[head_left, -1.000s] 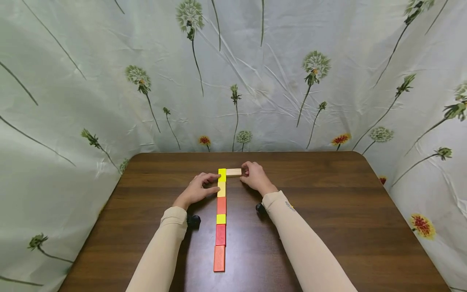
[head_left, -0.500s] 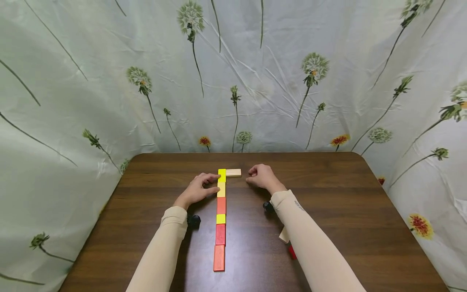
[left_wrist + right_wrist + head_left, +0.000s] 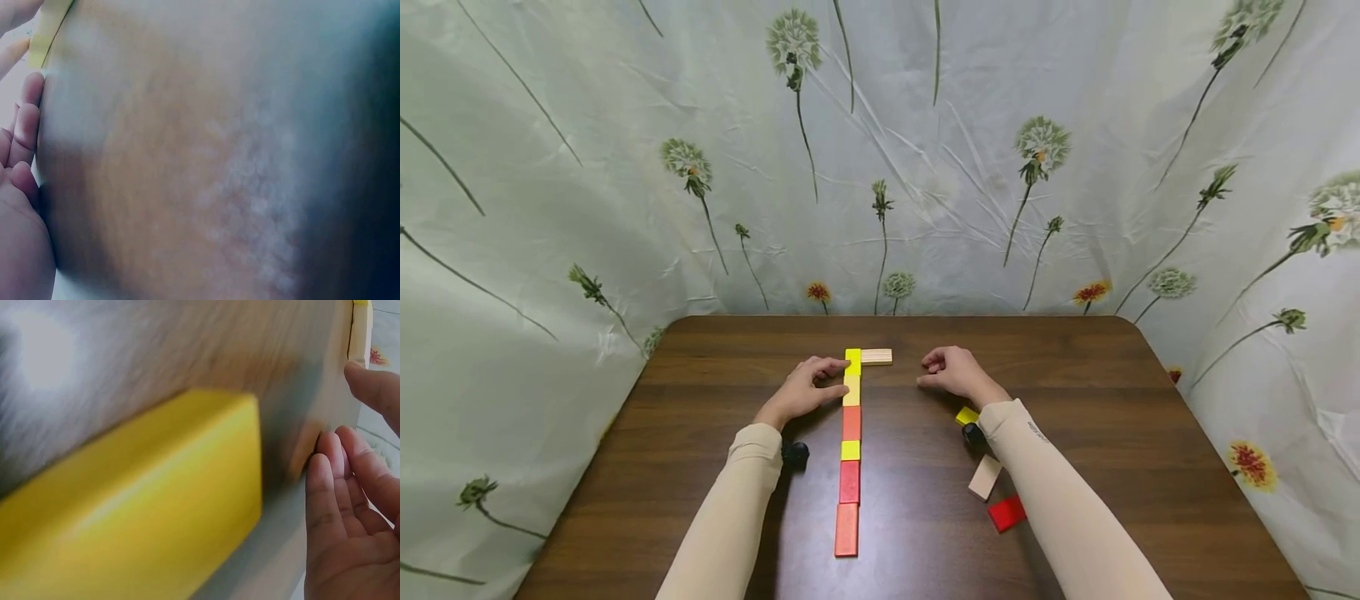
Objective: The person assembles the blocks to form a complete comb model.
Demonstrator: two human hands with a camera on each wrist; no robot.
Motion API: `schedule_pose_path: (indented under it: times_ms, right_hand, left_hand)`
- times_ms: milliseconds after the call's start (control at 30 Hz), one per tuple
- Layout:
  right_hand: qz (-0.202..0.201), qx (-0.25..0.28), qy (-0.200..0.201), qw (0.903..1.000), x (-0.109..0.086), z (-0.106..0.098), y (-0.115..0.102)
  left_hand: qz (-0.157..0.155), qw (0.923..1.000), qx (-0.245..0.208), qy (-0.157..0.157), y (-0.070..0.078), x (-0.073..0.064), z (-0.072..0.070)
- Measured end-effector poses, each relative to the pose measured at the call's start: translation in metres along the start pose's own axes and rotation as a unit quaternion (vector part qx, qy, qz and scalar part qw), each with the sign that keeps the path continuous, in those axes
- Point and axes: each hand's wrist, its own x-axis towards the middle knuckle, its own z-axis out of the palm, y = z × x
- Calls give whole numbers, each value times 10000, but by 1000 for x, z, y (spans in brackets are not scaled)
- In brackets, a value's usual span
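Note:
A straight row of flat blocks runs down the table: a yellow block (image 3: 853, 356) at the far end, a pale yellow block (image 3: 852, 397), then orange-red (image 3: 852, 423), small yellow, red (image 3: 849, 482) and orange-red pieces. A plain wooden block (image 3: 877, 357) extends right from the far yellow one. My left hand (image 3: 800, 390) rests beside the row, forefinger at the far yellow block and thumb at the pale yellow one. To the right of the plain block, my right hand (image 3: 961, 373) holds nothing, its fingers loosely bent. In the right wrist view, a yellow block (image 3: 156, 500) looms large near that hand.
By the right forearm lie a loose yellow block (image 3: 966, 416), a plain wooden block (image 3: 985, 477) and a red block (image 3: 1007, 513), partly covered by the sleeve. Behind the brown table (image 3: 700, 467) hangs a dandelion-print cloth (image 3: 940, 225).
My right hand has left the plain wooden block and moved right and nearer, uncovering the loose blocks under that forearm. My left hand stays at the row.

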Motion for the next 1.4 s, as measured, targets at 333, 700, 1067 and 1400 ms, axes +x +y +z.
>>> schedule_pose_path:
  times_ms: [333, 700, 1067, 1400]
  right_hand:
    - [-50, 14, -156, 9999, -19, -10, 14]
    - [-197, 94, -76, 9997, -41, -14, 27]
    - [-310, 48, 56, 9995, -63, -18, 48]
    - [-332, 104, 204, 9992, -76, -17, 54]
  left_hand:
    - [-179, 9998, -52, -16, 1, -2, 0]
    - [-156, 9999, -46, -19, -1, -2, -1]
    - [-110, 9999, -115, -46, 3, -3, 2]
    - [-196, 9997, -133, -28, 4, -4, 0]
